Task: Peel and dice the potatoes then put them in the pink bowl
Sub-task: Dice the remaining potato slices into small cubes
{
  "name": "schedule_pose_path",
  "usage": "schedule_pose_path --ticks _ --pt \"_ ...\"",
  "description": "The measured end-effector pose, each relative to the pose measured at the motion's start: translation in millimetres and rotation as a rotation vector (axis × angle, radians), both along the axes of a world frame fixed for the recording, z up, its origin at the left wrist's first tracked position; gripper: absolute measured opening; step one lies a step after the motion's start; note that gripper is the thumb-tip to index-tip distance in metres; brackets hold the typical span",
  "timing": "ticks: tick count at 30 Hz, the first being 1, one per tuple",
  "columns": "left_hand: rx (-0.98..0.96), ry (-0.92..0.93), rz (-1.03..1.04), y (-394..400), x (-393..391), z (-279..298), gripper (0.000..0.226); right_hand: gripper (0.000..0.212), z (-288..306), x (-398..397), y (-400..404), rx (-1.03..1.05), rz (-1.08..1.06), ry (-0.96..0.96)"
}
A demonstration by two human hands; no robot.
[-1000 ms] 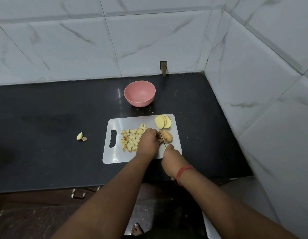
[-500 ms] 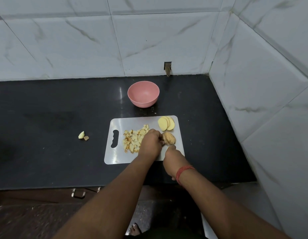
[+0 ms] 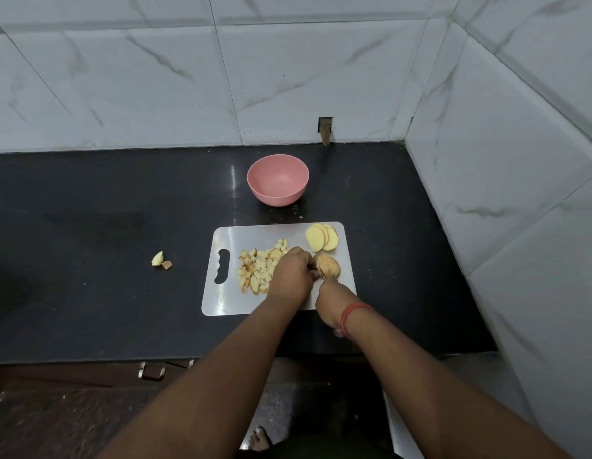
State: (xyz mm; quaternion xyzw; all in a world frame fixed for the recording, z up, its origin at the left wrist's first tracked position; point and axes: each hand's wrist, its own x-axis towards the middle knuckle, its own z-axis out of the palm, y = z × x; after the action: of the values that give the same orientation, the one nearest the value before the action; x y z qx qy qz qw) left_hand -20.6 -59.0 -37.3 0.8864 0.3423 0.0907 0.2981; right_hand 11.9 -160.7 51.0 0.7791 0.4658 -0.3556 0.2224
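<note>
Fingers of left hand (image 3: pixel 293 276) curling onto potato chunk's (image 3: pixel 328 266) left end | right hand (image 3: pixel 331 301) gripping knife, blade barely showing | diced bits lying left

A black stone countertop (image 3: pixel 89 233) runs across the middle of the frame, its surface glossy with a faint pale reflection near the centre. White tiles with grey marble veining (image 3: pixel 149 77) cover the wall behind it, filling the upper part of the frame, and a second tiled wall (image 3: pixel 506 154) meets it at a corner on the right. A small rectangular cut-out (image 3: pixel 325 129) sits in the back wall, just above the counter edge. Below the counter, at lower left, a metal drawer handle (image 3: pixel 151 372) shows on a dark cabinet front. A bare foot (image 3: pixel 260 438) is visible on the speckled floor at bottom centre.
</note>
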Motion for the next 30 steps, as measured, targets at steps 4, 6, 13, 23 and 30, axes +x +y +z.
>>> schedule_pose_path --ticks 4,6,13,23,30 --pt "0.025 0.026 0.005 -1 2 1 0.006 0.023 0 4 0 0.142 -0.072 0.049" --pt "0.035 0.048 0.005 -3 3 2 0.005 0.015 -2 0 -7 0.028 -0.166 0.061" --pt "0.021 0.038 0.032 -3 3 2 0.007 0.035 -9 -12 -38 -0.097 0.088 0.016" --pt "-0.062 -0.004 -0.003 10 -5 -1 0.014 0.032 -28 -8 -41 0.413 -0.47 0.069" --pt "-0.036 -0.016 0.008 8 -4 -4 0.012 0.044 -32 -13 -13 0.41 -0.596 0.058"
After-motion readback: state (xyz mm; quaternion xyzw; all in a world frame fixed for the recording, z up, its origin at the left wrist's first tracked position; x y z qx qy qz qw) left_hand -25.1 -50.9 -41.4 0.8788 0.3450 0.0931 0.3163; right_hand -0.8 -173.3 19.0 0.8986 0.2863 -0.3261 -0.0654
